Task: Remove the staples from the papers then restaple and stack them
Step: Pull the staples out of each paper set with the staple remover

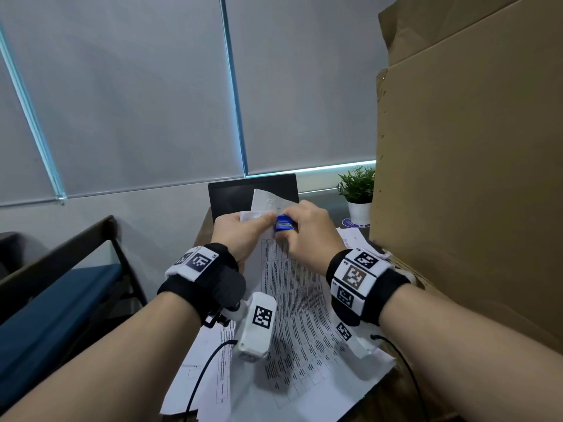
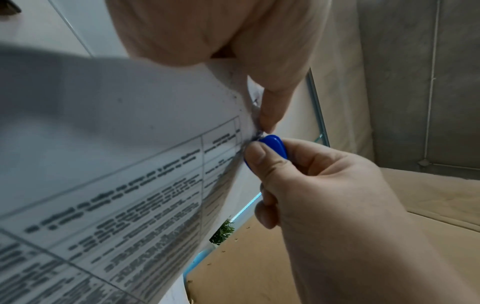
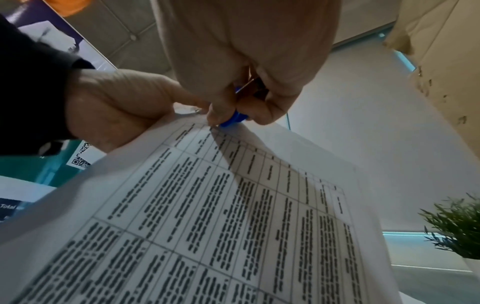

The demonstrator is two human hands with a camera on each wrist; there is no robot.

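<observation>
Nearest you, loose printed sheets (image 1: 210, 370) lie on the desk. Above them your left hand (image 1: 243, 229) pinches the papers' (image 1: 292, 287) lifted top corner while your right hand (image 1: 307, 236) squeezes the blue staple remover (image 1: 285, 223) against it. Beyond stands a potted plant (image 1: 358, 190).

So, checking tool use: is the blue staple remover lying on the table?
No, the right hand pinches the staple remover at the paper's corner.

The scene is viewed from above by the head camera; the printed white paper sheets (image 2: 116, 164) are seen close by 2 upward-tilted wrist cameras.
</observation>
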